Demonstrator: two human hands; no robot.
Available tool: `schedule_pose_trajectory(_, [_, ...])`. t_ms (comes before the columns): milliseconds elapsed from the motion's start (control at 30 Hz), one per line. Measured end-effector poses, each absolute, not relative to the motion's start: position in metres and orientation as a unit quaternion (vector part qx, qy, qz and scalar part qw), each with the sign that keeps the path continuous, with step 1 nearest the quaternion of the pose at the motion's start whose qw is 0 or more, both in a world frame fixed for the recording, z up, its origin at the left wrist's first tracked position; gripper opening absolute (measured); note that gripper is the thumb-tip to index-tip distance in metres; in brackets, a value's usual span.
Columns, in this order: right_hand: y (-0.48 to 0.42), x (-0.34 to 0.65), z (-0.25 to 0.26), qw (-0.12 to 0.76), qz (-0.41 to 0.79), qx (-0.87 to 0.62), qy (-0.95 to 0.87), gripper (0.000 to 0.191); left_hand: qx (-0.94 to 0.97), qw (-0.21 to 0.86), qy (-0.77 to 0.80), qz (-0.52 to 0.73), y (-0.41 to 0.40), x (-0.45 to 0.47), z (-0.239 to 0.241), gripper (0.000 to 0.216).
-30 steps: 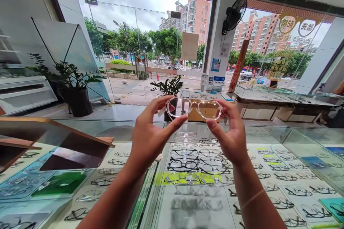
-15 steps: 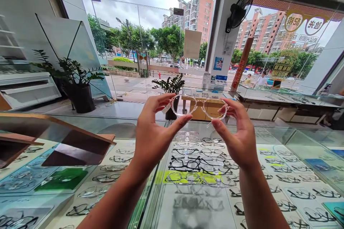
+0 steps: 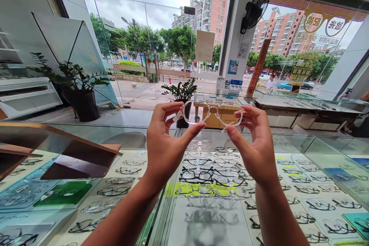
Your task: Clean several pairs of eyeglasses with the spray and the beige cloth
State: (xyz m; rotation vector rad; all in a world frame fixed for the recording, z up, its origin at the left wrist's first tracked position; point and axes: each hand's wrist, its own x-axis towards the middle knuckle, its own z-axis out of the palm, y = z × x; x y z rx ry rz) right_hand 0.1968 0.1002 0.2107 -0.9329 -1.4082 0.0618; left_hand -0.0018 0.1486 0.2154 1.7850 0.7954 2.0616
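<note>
A pair of clear-framed eyeglasses (image 3: 213, 107) is held up level above the glass counter, its lenses facing me. My left hand (image 3: 170, 134) pinches the left end between thumb and fingers, with the thumb under the left lens. A small white tag (image 3: 177, 116) hangs by that end. On the other side, my right hand (image 3: 252, 138) grips the right end, thumb below the right lens and fingers at the hinge. Below both hands, rows of eyeglasses (image 3: 196, 176) lie inside the display case.
The glass counter (image 3: 161, 200) spans the foreground. At the left a wooden-edged display stand (image 3: 83, 150) rises over it. Potted plants (image 3: 83, 103) stand farther back by the glass front. A wall fan (image 3: 254, 10) hangs on the pillar, and another display counter (image 3: 276, 109) stands behind to the right.
The view has shifted slightly, so the background sits a little farther left. Both hands still hold the eyeglasses in nearly the same place.
</note>
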Motion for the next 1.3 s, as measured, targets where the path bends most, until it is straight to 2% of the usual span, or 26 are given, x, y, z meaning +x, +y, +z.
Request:
schedule_pose_trajectory(267, [0.102, 0.1875, 0.2039, 0.668, 0.008, -0.442, -0.599, 0.061, 0.623, 0.11, 0.28, 0.722, 0.1459, 0.0017, 0.2099, 0.062])
schedule_pose_trajectory(1133, [0.1053, 0.1894, 0.2029, 0.654, 0.035, -0.456, -0.603, 0.053, 0.618, 0.036, 0.28, 0.734, 0.1397, 0.0067, 0.2084, 0.062])
schedule_pose_trajectory(1300, [0.1047, 0.1886, 0.2039, 0.658, 0.045, -0.462, -0.593, 0.057, 0.623, 0.033, 0.275, 0.731, 0.1415, 0.0066, 0.2083, 0.061])
